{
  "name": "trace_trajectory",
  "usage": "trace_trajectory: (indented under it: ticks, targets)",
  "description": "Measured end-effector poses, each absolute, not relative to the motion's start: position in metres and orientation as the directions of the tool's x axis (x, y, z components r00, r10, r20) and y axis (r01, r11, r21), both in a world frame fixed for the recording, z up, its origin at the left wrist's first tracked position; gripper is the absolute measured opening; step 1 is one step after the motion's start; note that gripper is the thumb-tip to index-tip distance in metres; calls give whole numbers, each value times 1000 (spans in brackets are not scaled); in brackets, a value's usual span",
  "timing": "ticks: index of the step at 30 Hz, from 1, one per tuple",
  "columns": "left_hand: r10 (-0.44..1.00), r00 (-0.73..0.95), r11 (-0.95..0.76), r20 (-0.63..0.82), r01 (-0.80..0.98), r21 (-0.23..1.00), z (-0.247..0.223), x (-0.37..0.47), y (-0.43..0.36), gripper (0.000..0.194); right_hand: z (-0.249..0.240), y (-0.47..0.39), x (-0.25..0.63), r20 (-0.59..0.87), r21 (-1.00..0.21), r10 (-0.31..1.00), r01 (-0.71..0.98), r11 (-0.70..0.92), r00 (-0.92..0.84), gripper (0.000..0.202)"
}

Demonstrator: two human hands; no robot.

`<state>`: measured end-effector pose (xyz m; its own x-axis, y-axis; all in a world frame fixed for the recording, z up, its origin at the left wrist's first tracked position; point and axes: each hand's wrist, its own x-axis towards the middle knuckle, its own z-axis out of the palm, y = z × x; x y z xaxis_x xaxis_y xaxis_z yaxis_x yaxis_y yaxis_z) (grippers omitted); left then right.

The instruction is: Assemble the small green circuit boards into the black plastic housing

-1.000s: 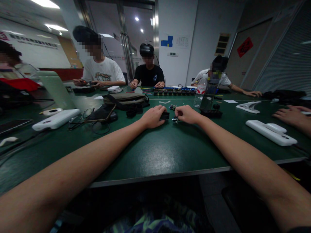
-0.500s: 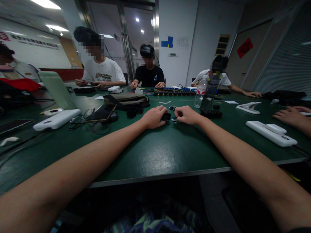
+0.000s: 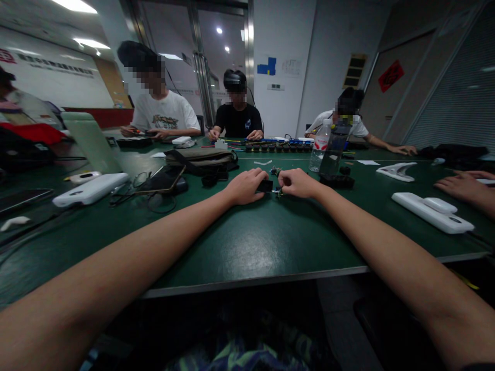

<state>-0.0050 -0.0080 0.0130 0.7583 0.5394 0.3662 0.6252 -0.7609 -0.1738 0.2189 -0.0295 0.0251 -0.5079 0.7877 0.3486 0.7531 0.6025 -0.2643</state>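
Observation:
My left hand [image 3: 246, 186] is closed on a small black block-like piece [image 3: 265, 186], whose end sticks out past the fingertips. Facing it, my right hand [image 3: 297, 183] has its fingers curled in a pinch. Under and beside those fingers is a small shiny metal piece [image 3: 277, 191], close to the end of the black block; whether the two touch I cannot tell. A second small cluster of metal parts [image 3: 275, 170] lies just beyond the gap between my hands. What exactly the right fingertips grip is too small to make out.
A dark pouch [image 3: 197, 158], a phone [image 3: 160, 180] and glasses [image 3: 141, 179] lie to the left. Two bottles, one a clear bottle [image 3: 318, 149], stand right of my hands beside a black tray [image 3: 336, 181]. A white device [image 3: 431, 212] sits far right. Several people work around the green table [image 3: 251, 247].
Both hands stay almost in place. The metal piece by my right fingers has shifted very slightly; the black block remains in my left hand.

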Motion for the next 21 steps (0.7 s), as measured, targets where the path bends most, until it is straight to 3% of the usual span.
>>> trace_trajectory:
  ticks: [13,21]
  targets:
    - [550,752,-749,363,636,-183,12,-5,-7,38,28,-32,219,237,-258,828,789,557,-508,11]
    - [557,747,-740,364,645,-190,13,-5,-8,39,27,-31,219,278,-284,812,764,580,-514,8]
